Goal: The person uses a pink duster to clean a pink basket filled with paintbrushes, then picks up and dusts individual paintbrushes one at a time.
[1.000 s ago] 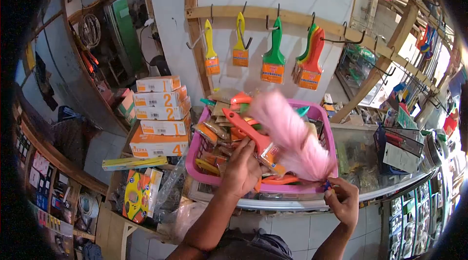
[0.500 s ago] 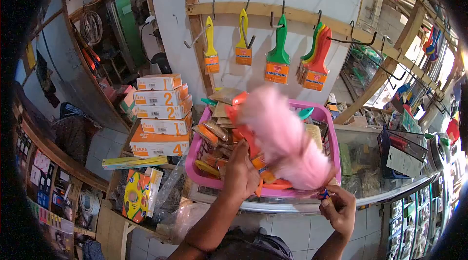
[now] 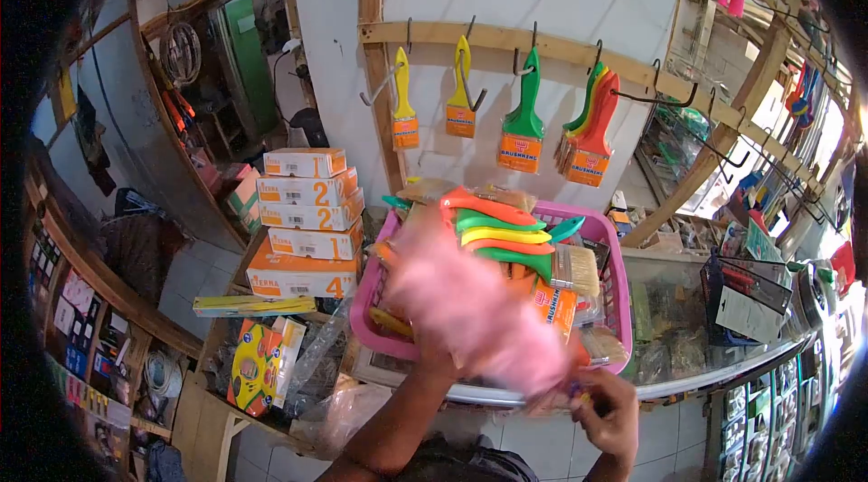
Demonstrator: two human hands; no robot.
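Note:
A pink fluffy duster [image 3: 479,310], smeared by motion, sweeps across the front of a pink plastic basket [image 3: 622,278]. My right hand [image 3: 604,410] is closed around the duster's handle end, near the front edge of the glass counter. My left hand [image 3: 438,357] is at the basket's front left, its fingers hidden behind the duster. In the basket lies a fanned stack of paintbrushes [image 3: 506,236] with red, green, yellow and orange handles. Packaged brushes with orange labels and pale bristles [image 3: 579,271] show beneath and beside the stack.
Paintbrushes [image 3: 522,143] hang from hooks on a wooden rail [image 3: 542,37] behind the basket. Stacked white and orange boxes [image 3: 303,278] stand to the left. A glass counter [image 3: 669,346] extends right, with a dark rack of packets [image 3: 746,297] on it.
The duster has swung left and down, uncovering the fanned brush handles. My right hand has moved slightly left and down. My left hand's fingers, visible before, are now covered.

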